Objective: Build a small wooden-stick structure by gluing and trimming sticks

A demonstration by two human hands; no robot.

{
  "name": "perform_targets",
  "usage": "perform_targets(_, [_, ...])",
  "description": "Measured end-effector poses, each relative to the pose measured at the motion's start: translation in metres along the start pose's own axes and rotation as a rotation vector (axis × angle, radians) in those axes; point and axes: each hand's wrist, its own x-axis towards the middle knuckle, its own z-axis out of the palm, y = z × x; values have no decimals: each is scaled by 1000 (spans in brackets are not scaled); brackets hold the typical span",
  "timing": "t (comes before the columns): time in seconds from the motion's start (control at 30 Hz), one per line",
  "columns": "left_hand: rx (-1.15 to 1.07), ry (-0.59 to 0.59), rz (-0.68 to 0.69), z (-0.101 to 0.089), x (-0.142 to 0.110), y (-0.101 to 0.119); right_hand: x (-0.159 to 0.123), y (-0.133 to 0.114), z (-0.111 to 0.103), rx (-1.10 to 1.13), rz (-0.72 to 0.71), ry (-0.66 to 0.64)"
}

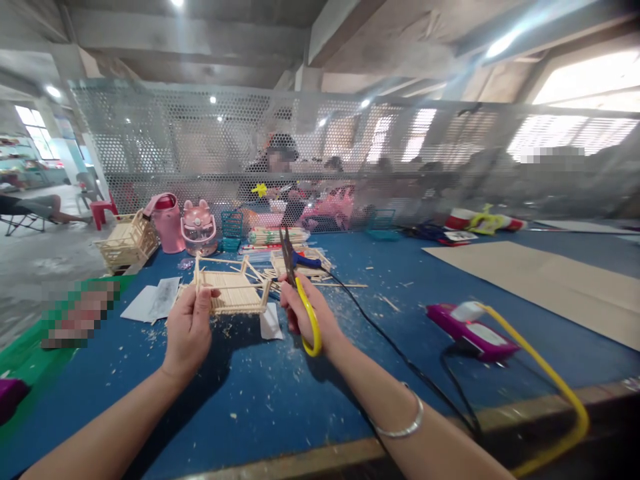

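A small stick frame (235,300), slatted and with short posts at its corners, is held above the blue worktop (280,407) by the left hand (187,327), whose thumb and fingers are pinched on its near left corner. A pair of scissors (301,289) with yellow handles is gripped in the right hand (317,317), the blades being pointed upward; whether the far right corner of the stick frame is also touched by that hand cannot be told. Beneath and behind the frame, the worktop is littered with loose sticks and pale scraps, and a white slip (271,324) is seen just below its right end. To the left, papers (155,300) are laid near the left hand. Farther back, a second stick structure (127,241), a pink bottle (170,225), an eared pink cup (199,230) and a teal rack (231,231) are lined up before a perforated screen (200,140). On the right, a purple device (470,331) is crossed by a yellow cable (555,373), and beyond it a brown sheet (545,283) is spread flat.
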Motion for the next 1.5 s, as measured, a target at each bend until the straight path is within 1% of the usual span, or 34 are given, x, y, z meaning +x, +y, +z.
perform_targets(0.07, [54, 12, 98, -1, 2, -1, 0, -2, -4, -111, -75, -2])
perform_targets(0.13, [136, 20, 254, -3, 5, -2, 0, -4, -5, -208, -128, 0])
perform_targets(0.17, [179, 25, 338, -4, 6, -2, 0, -4, -5, -233, -128, -1])
perform_targets(0.2, [215, 31, 417, -5, 8, -2, 0, -5, -5, -236, -105, -4])
perform_targets(0.27, [248, 35, 535, -6, 9, 0, 0, -4, -2, -181, -4, -14])
perform_targets(0.33, [234, 20, 597, -7, 8, 2, -1, -3, 1, -114, 87, -16])
perform_targets(0.37, [219, 7, 612, -7, 7, 3, -1, -3, 2, -95, 104, -9])
perform_targets(0.43, [207, -22, 608, -6, 5, 4, 0, -2, 1, -88, 70, 24])
perform_targets(0.5, [219, -35, 576, -5, 4, 5, 1, -3, -1, -113, -23, 66])
perform_targets(0.57, [240, -24, 531, -4, 4, 4, 0, -5, -3, -143, -126, 80])
perform_targets(0.6, [251, -12, 504, -3, 5, 4, -2, -7, -3, -155, -164, 68])
perform_targets(0.67, [275, 15, 451, -3, 6, 3, -7, -10, -1, -159, -192, -13])
perform_targets(0.77, [300, 22, 399, -3, 8, 3, -19, -13, 8, -119, -135, -221])
perform_targets(0.87, [305, -1, 403, -3, 9, 2, -33, -14, 16, -60, -23, -407])
perform_targets(0.93, [325, -8, 420, -3, 10, 2, -39, -15, 19, -25, 62, -494])
perform_targets(1.03, [383, -21, 452, -3, 11, 0, -44, -17, 21, 18, 144, -566])
perform_targets(1.17, [497, -50, 534, -3, 12, -3, -43, -17, 21, 0, 150, -549])
perform_targets(1.33, [626, -19, 599, -4, 12, -3, -43, -15, 23, -55, 75, -458])
perform_targets(1.4, [648, -12, 620, -5, 11, -2, -43, -14, 24, -48, 61, -432])
perform_targets(1.5, [635, -14, 628, -6, 11, 0, -44, -13, 26, 22, 85, -390])
